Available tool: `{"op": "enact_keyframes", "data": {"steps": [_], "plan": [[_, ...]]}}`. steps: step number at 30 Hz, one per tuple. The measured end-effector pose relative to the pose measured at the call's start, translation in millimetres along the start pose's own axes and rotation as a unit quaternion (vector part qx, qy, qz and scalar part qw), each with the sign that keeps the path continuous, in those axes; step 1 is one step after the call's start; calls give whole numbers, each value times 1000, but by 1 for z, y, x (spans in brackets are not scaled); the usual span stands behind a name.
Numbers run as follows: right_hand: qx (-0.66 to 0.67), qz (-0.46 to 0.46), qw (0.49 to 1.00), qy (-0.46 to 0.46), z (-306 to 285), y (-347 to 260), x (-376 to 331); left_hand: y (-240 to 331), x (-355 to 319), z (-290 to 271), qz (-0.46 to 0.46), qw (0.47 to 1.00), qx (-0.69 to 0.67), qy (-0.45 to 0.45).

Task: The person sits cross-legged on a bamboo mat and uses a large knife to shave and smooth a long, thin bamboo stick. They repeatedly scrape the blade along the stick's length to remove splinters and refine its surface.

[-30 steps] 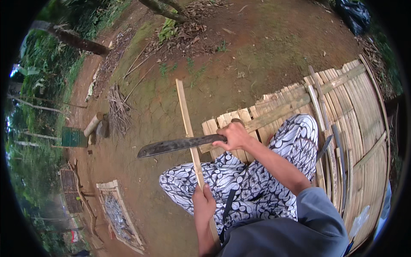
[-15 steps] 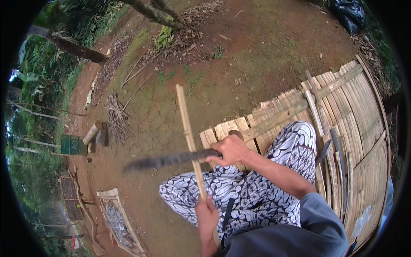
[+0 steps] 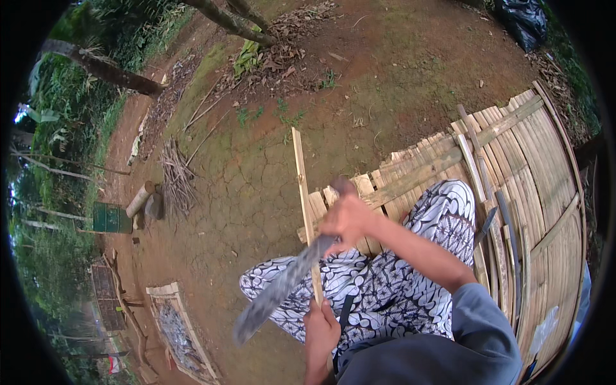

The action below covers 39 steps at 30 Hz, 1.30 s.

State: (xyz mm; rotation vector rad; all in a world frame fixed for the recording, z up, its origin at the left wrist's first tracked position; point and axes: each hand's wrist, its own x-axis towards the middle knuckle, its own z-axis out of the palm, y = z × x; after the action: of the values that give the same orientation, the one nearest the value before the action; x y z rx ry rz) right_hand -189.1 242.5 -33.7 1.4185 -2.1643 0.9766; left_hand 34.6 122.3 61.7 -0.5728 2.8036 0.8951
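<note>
My left hand (image 3: 321, 328) is closed around the lower end of a pale bamboo strip (image 3: 301, 173), which stands up away from me with a slight lean to the left. In my right hand (image 3: 350, 221) is the handle of a machete, gripped in a fist. The dark machete blade (image 3: 276, 292), smeared by motion, points down to the left and crosses the strip a little above my left hand. Whether the edge touches the strip I cannot tell. Both hands are over my patterned trousers (image 3: 385, 282).
I sit on a bamboo slat platform (image 3: 545, 186); several loose bamboo strips (image 3: 497, 256) lie on it to my right. Beyond is bare ground with a bundle of sticks (image 3: 174, 176), a green container (image 3: 110, 218), a cut log (image 3: 140, 199) and a wood-framed bed of ash (image 3: 173, 327).
The machete blade has swung from nearly level to pointing down toward me. The strip's top has moved right, and my left hand has shifted slightly right.
</note>
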Motion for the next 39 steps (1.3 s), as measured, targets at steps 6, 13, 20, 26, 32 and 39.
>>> {"op": "enact_keyframes", "data": {"steps": [6, 13, 20, 26, 32, 39], "plan": [[58, 525, 848, -39, -8, 107, -5, 3, -37, -21, 15, 998, -32, 47], [115, 453, 884, -23, -14, 25, 10, 1, 11, -22, 27, 993, -107, 51], [187, 551, 812, 50, -6, 44, -3, -21, 22, -23, -140, 819, -555, -28], [298, 392, 855, 164, -9, 26, 1, -26, 29, -12, -87, 889, -448, -25], [194, 165, 964, 77, -7, -10, -2, -22, 36, -11, -40, 924, -379, 6], [63, 1, 997, 41, -2, -26, 1, -63, 33, -4, 10, 978, -185, 96]]}}
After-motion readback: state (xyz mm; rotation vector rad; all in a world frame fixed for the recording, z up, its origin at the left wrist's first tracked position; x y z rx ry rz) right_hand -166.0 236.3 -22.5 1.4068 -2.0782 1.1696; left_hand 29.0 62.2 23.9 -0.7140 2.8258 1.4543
